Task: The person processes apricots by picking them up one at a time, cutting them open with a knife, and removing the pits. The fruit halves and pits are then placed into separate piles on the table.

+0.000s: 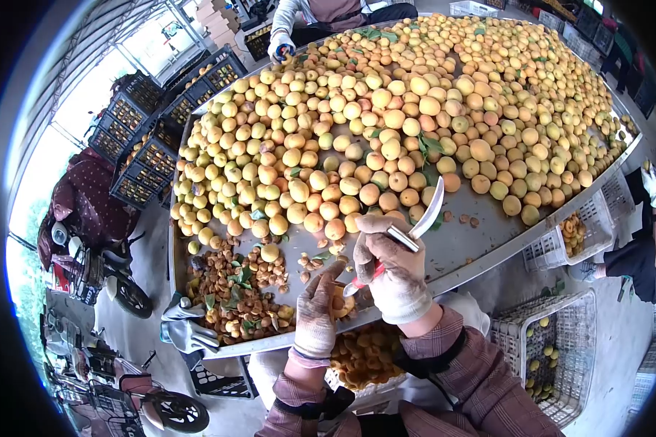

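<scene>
My left hand [315,313], in a stained white glove, closes around an apricot [340,303] at the table's near edge. Its fingers partly hide the fruit. My right hand [395,269], gloved as well, grips a curved knife [431,207], its blade pointing up and away from me. From the same fist a red-handled tool [377,272] sticks out toward the apricot, its pale metal tip right beside the fruit. Below both hands, a container of opened apricot pieces [368,355] stands under the table edge. Left of my left hand lies a heap of brown pits [240,291] with leaves.
Whole apricots [386,116] cover much of the metal table [481,231]. Spare gloves [188,329] lie at its left corner. Plastic crates [550,342] stand on the right, dark crates [149,156] on the left near parked scooters [142,393]. A person's gloved hand [280,45] works across the table.
</scene>
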A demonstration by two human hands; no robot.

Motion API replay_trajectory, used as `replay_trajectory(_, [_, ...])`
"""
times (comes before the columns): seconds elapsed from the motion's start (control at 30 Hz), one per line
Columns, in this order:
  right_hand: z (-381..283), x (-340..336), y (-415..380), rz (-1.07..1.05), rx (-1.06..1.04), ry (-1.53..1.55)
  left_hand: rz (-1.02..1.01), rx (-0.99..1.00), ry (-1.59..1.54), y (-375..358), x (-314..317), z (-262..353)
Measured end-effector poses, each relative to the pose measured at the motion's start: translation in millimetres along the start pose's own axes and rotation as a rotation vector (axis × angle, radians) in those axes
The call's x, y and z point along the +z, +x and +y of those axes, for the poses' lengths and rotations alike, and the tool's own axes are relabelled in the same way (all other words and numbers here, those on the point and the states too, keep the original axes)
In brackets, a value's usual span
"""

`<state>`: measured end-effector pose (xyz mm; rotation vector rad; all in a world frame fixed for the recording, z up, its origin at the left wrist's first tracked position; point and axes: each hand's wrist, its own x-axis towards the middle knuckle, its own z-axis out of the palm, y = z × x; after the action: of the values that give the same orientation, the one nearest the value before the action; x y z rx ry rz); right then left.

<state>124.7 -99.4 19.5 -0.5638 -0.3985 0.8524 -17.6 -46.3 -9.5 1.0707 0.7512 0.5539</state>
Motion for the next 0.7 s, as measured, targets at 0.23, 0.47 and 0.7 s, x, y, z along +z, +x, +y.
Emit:
replay_trajectory(0.23, [-1.8, 5.3, 2.9, -0.124, 0.113, -0.066, 0.08, 0.15, 0.166, 6.2, 19.8, -7.8])
replay_trajectory(0.47, [20.0, -15.2, 30.6, 0.065, 0.243, 0.274, -0.028, -0.096, -0.019, 20.2, 23.5, 16.3])
replay_trajectory(0.7, [29.4, -20.9, 52.4, 0.391, 0.261, 0.56, 0.017, -0.151, -0.433, 54.8, -9.8, -5.9])
